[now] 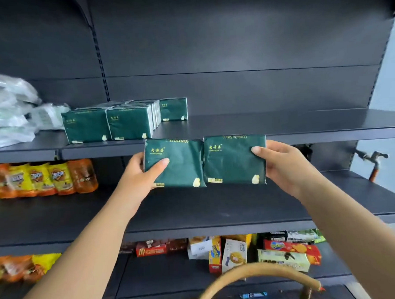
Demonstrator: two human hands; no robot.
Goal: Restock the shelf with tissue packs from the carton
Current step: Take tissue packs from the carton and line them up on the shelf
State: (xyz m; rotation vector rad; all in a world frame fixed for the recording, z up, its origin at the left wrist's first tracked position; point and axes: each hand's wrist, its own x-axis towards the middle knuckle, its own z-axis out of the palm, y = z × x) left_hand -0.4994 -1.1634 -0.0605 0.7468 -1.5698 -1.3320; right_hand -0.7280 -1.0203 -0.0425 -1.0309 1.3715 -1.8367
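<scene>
Clear plastic bags (6,109): top shelf (282,124), far left; blurred, cut off by the frame edge.
Snack bags (42,178): orange and yellow, middle shelf left; labels unreadable.
Stocked tissue packs (108,123): dark green, upright in rows on the top shelf; rear packs mostly hidden.
Left hand (140,167): grips the left tissue pack (176,164), thumb on its face; fingers hidden behind.
Right hand (282,163): grips the right tissue pack (235,160) the same way.
Held packs: side by side, touching, just below the top shelf's front edge.
Basket handle (255,272): bottom centre; basket body cut off.
</scene>
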